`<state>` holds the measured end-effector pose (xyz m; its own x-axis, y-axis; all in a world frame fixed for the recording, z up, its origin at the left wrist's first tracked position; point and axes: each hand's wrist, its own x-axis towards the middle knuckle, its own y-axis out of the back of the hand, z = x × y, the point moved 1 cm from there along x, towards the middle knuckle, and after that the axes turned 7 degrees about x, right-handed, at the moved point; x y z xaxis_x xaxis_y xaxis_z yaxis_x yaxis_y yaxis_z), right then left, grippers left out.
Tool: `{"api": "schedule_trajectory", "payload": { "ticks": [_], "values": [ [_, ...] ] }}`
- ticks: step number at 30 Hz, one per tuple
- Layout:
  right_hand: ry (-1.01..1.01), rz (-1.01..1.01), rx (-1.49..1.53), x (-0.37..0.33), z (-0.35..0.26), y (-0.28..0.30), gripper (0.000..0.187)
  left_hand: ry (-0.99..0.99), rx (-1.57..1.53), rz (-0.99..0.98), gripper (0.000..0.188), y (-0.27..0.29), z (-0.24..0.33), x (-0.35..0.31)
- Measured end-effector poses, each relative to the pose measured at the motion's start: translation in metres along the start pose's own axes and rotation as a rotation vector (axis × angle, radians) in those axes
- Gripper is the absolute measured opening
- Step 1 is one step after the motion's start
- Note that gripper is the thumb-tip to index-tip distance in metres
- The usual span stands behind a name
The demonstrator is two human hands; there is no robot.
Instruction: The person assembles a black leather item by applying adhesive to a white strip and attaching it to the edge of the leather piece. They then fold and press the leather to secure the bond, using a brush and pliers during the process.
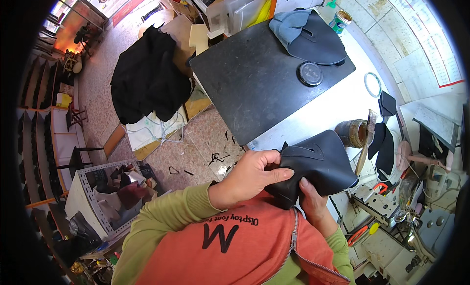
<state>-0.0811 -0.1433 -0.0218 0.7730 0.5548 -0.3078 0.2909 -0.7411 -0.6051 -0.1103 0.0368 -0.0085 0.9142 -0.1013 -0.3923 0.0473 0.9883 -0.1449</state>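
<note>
Close in front of my body I hold a black leather shoe upper (pixel 318 162), folded into a hollow shape with a stitched, slotted strap on top. My left hand (pixel 257 175) pinches its left edge between thumb and fingers. From below, my right hand (pixel 312 199) grips it, the thumb on the near side and the fingers hidden behind the leather. Another dark upper (pixel 318 42) with a blue-grey lining lies on the black mat (pixel 249 74) at the far side of the table. Beside it sits a round black lid (pixel 310 74).
A brown-stained jar (pixel 351 133) with a brush (pixel 368 138) stands right of my hands. Farther back are a green tin (pixel 340 21) and a tape ring (pixel 372 84). Black cloth (pixel 149 74) is heaped at left, above a scrap bin (pixel 110 201). A sewing machine (pixel 416 236) stands right.
</note>
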Motion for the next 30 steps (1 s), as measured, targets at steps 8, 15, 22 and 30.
{"api": "schedule_trajectory", "payload": {
  "ticks": [8,15,22,30],
  "values": [
    [-0.096,-0.451,-0.133,0.01,-0.014,0.043,0.077,-0.097,0.172,-0.087,0.027,0.004,0.019,-0.007],
    [-0.1,-0.109,-0.049,0.014,0.019,0.055,0.035,-0.374,0.366,-0.121,0.024,0.008,0.021,-0.001],
    [-0.15,-0.095,0.044,0.015,0.003,0.019,0.032,-0.445,0.62,-0.057,0.025,0.013,0.018,0.003],
    [0.071,-0.115,-0.518,0.009,0.0,0.017,0.027,-0.498,0.743,-0.026,0.03,0.014,0.02,0.002]
  ]
}}
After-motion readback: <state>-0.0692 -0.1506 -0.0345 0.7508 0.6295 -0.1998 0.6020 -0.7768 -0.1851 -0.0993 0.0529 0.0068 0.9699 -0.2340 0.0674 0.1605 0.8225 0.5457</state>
